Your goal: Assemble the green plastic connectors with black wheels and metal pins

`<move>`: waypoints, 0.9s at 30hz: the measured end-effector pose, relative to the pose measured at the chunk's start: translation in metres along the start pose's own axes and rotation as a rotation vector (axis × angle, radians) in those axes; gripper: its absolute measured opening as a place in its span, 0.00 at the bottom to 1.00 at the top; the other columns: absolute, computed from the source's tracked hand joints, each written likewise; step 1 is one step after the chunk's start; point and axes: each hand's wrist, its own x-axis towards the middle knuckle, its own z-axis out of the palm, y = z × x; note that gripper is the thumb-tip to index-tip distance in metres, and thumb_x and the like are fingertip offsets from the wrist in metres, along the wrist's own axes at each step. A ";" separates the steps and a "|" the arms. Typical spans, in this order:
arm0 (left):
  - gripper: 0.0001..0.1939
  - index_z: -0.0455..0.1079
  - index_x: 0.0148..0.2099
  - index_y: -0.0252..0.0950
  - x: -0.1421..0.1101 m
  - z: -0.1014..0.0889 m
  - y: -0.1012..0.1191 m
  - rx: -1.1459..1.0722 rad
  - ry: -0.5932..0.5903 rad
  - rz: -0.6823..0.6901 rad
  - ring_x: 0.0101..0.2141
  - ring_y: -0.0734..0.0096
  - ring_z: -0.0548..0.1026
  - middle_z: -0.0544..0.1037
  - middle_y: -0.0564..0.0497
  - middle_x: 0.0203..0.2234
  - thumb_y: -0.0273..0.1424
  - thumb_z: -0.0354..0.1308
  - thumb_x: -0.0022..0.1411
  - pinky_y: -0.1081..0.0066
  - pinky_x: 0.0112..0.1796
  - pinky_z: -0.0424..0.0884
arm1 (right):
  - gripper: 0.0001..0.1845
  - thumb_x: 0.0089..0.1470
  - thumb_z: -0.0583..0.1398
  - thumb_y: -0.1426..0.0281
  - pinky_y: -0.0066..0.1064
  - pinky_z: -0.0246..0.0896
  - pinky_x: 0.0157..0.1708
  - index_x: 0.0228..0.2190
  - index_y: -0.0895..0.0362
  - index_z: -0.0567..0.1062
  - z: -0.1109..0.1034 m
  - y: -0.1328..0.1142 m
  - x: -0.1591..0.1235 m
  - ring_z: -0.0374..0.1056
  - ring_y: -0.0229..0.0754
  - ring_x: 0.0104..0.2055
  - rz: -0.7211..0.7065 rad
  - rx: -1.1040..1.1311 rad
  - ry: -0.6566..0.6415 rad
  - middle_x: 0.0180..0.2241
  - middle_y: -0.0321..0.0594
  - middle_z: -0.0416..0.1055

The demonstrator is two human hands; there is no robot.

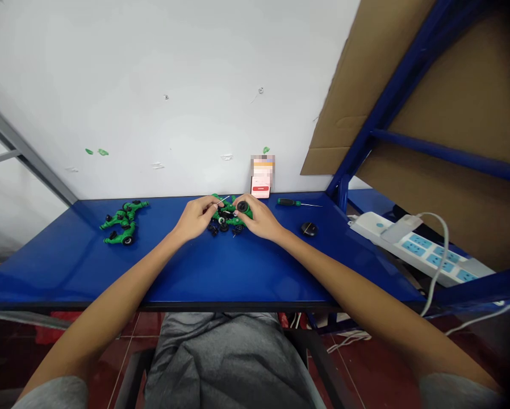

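Observation:
At the back middle of the blue table, my left hand pinches a thin silvery rod that points up and to the right. Close beside it, my right hand is closed around a green part with a round black end. Between and below the fingers are more green and black pieces. Small black wheel-like parts lie in front of them. My fingers hide part of this cluster, so I cannot tell which pieces are joined.
Green jointed parts with black fittings lie at left. On the right are a green-and-black screwdriver and a black computer mouse. A lit phone leans on the wall. A white power strip with a cable sits beyond the table's right side.

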 end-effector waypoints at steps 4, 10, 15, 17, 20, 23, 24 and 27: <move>0.15 0.78 0.50 0.35 -0.005 0.004 0.010 -0.032 0.027 0.086 0.28 0.71 0.70 0.77 0.51 0.29 0.38 0.55 0.73 0.71 0.34 0.65 | 0.07 0.65 0.58 0.67 0.43 0.67 0.52 0.46 0.51 0.69 -0.001 -0.007 -0.003 0.72 0.51 0.51 -0.058 -0.009 -0.043 0.50 0.45 0.73; 0.21 0.72 0.63 0.40 -0.010 0.013 0.011 0.043 -0.011 0.274 0.39 0.66 0.76 0.78 0.46 0.44 0.43 0.59 0.73 0.69 0.41 0.71 | 0.11 0.70 0.55 0.64 0.47 0.68 0.55 0.51 0.51 0.68 0.005 -0.013 -0.005 0.71 0.53 0.55 -0.080 -0.002 -0.154 0.52 0.47 0.72; 0.18 0.71 0.61 0.39 -0.011 0.011 0.008 0.115 -0.044 0.315 0.44 0.65 0.78 0.78 0.45 0.47 0.43 0.53 0.78 0.69 0.44 0.72 | 0.11 0.72 0.53 0.64 0.48 0.69 0.54 0.53 0.52 0.66 0.013 -0.020 -0.006 0.71 0.54 0.54 -0.043 -0.060 -0.190 0.51 0.50 0.72; 0.19 0.69 0.62 0.39 -0.012 0.011 0.007 0.165 -0.058 0.293 0.43 0.65 0.78 0.78 0.45 0.47 0.44 0.52 0.78 0.70 0.42 0.72 | 0.11 0.72 0.53 0.65 0.46 0.70 0.49 0.53 0.53 0.65 0.013 -0.025 -0.008 0.72 0.54 0.51 -0.020 -0.117 -0.185 0.50 0.50 0.71; 0.19 0.67 0.63 0.39 -0.013 0.013 0.005 0.228 -0.082 0.276 0.41 0.65 0.79 0.77 0.45 0.46 0.44 0.48 0.80 0.71 0.38 0.71 | 0.10 0.72 0.52 0.66 0.43 0.68 0.41 0.52 0.54 0.64 0.012 -0.033 -0.010 0.73 0.52 0.44 0.026 -0.204 -0.184 0.50 0.51 0.71; 0.20 0.65 0.61 0.37 -0.015 0.017 0.003 0.286 -0.095 0.260 0.39 0.63 0.79 0.77 0.44 0.45 0.44 0.45 0.80 0.70 0.36 0.70 | 0.10 0.71 0.52 0.66 0.41 0.64 0.35 0.50 0.56 0.65 0.012 -0.041 -0.013 0.73 0.53 0.38 0.074 -0.292 -0.195 0.50 0.54 0.72; 0.20 0.66 0.59 0.37 -0.015 0.019 0.004 0.305 -0.100 0.252 0.39 0.63 0.78 0.77 0.44 0.45 0.45 0.45 0.80 0.70 0.35 0.69 | 0.09 0.71 0.52 0.66 0.41 0.63 0.33 0.50 0.56 0.65 0.013 -0.043 -0.014 0.73 0.53 0.36 0.087 -0.312 -0.199 0.49 0.54 0.73; 0.21 0.68 0.51 0.37 -0.015 0.022 0.005 0.326 -0.093 0.203 0.35 0.63 0.76 0.77 0.46 0.40 0.48 0.44 0.79 0.70 0.33 0.66 | 0.09 0.72 0.51 0.66 0.41 0.61 0.31 0.48 0.55 0.65 0.017 -0.050 -0.015 0.74 0.54 0.35 0.093 -0.344 -0.202 0.48 0.54 0.74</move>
